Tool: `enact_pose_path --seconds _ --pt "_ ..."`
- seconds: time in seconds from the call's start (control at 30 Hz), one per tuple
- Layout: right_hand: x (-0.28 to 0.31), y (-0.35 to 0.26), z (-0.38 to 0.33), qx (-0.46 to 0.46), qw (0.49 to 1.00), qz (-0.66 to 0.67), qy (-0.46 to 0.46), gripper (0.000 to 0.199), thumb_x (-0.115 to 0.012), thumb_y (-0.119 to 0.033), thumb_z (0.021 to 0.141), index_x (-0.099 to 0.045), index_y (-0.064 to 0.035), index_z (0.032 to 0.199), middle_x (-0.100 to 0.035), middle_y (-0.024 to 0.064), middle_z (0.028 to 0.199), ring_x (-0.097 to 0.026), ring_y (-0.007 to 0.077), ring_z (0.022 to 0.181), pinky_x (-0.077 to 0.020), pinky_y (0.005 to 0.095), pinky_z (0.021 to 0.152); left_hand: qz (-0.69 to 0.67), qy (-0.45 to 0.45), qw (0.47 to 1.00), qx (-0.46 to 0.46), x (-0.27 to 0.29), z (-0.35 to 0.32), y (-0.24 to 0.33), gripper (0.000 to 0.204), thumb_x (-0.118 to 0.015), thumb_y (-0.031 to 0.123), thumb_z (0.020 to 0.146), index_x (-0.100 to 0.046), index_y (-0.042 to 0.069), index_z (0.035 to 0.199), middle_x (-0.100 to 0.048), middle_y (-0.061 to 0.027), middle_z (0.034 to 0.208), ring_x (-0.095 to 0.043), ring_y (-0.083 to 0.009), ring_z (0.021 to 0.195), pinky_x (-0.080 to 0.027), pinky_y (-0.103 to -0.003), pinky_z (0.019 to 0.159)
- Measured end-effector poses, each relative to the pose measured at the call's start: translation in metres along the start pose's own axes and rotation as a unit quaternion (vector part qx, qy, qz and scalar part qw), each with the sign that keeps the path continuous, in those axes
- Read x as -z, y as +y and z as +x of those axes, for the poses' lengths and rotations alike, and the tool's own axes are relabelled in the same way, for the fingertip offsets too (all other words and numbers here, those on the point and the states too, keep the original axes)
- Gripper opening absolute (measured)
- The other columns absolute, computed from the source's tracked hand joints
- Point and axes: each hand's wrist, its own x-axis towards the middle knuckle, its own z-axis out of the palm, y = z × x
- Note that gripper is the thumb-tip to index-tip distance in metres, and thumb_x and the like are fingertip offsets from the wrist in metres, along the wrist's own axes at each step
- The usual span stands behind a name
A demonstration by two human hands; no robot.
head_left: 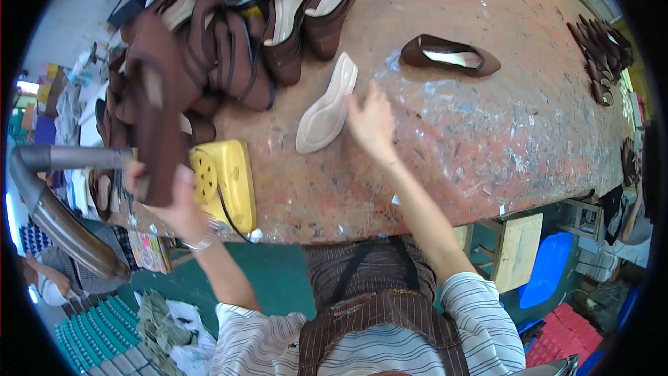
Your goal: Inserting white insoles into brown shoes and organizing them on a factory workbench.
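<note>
A worn, reddish-brown tabletop [487,132], blotched with pale glue stains, fills the upper part of the view; a green floor is seen below its near edge.

A brown shoe upper [156,136] is gripped by the left hand [174,202] over the tabletop's left edge, fingers clenched round its lower end. Its long axis is nearly upright in the picture, leaning slightly left at the top. It is blurred, so finer detail cannot be told.

The right hand [372,122] is laid out open, fingers spread, with nothing grasped. Its fingertips are touching or just beside one beige insole [327,104], lying flat on the tabletop. The insole's long axis runs diagonally, the narrower end pointing up and right, the broader end down and left toward the person.

One yellow box-shaped device [226,177] with a perforated round face sits at the near edge, between the two hands, a black cord trailing from it.

A heap of brown uppers [209,49] lies at the far left; the count cannot be told. Two brown shoes [313,7] with pale linings are seen beside it. One single brown shoe [449,56] lies apart to the right, toe pointing right. A small pile of dark pieces [602,52] is seen at the far right edge.
</note>
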Motion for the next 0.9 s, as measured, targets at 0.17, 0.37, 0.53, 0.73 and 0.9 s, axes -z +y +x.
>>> enact_pose_path --seconds 0.17,0.37,0.53,0.73,0.9 --pt "-0.023 -0.037 -0.022 0.031 0.998 0.017 0.049 0.092 -0.074 -0.034 0.074 -0.031 0.0087 0.144 -0.049 0.0236 0.126 -0.047 0.0375 0.115 -0.036 0.0449 0.101 0.214 0.119 0.97 -0.012 0.015 0.157 -0.039 0.062 -0.079 0.009 0.079 -0.044 -0.004 0.129 -0.053 -0.0174 0.123 -0.056 -0.0245 0.108 -0.046 -0.035 0.097" --pt "0.011 0.006 -0.022 -0.012 0.98 0.19 -0.058 0.07 -0.066 -0.011 0.072 -0.044 0.004 0.138 -0.053 0.0206 0.117 -0.051 0.0353 0.111 -0.0402 0.0426 0.098 0.172 -0.125 0.969 -0.127 -0.114 0.06 -0.039 0.041 -0.069 0.004 0.083 -0.057 -0.002 0.122 -0.055 -0.014 0.131 -0.051 -0.0276 0.124 -0.036 -0.038 0.108" --pt "0.07 0.038 -0.036 0.014 0.926 0.359 -0.118 0.056 -0.06 -0.002 0.071 -0.058 -0.0044 0.127 -0.055 0.0173 0.114 -0.054 0.033 0.11 -0.0447 0.0416 0.095 0.261 -0.488 0.832 0.031 -0.204 -0.042 -0.051 0.058 -0.063 0.046 0.091 -0.058 -0.002 0.122 -0.063 -0.0223 0.118 -0.065 -0.0317 0.103 -0.051 -0.039 0.09" --pt "0.143 0.06 -0.059 0.241 0.967 0.085 0.0 0.062 -0.063 0.002 0.065 -0.06 -0.0095 0.127 -0.055 0.0153 0.121 -0.053 0.032 0.102 -0.0466 0.0415 0.087 -0.124 -0.575 0.59 0.553 -0.213 -0.064 -0.04 0.039 -0.059 0.031 0.098 -0.061 -0.001 0.119 -0.069 -0.0105 0.102 -0.069 -0.0162 0.078 -0.059 -0.026 0.062" --pt "0.153 0.08 -0.057 0.318 0.947 0.021 0.031 0.059 -0.073 -0.008 0.069 -0.061 -0.0116 0.126 -0.056 0.0128 0.12 -0.054 0.0292 0.097 -0.0457 0.0398 0.078 -0.128 -0.538 0.615 0.562 -0.215 -0.094 -0.013 0.034 -0.06 0.023 0.097 -0.064 -0.002 0.12 -0.07 -0.0108 0.101 -0.07 -0.0167 0.079 -0.06 -0.028 0.069"
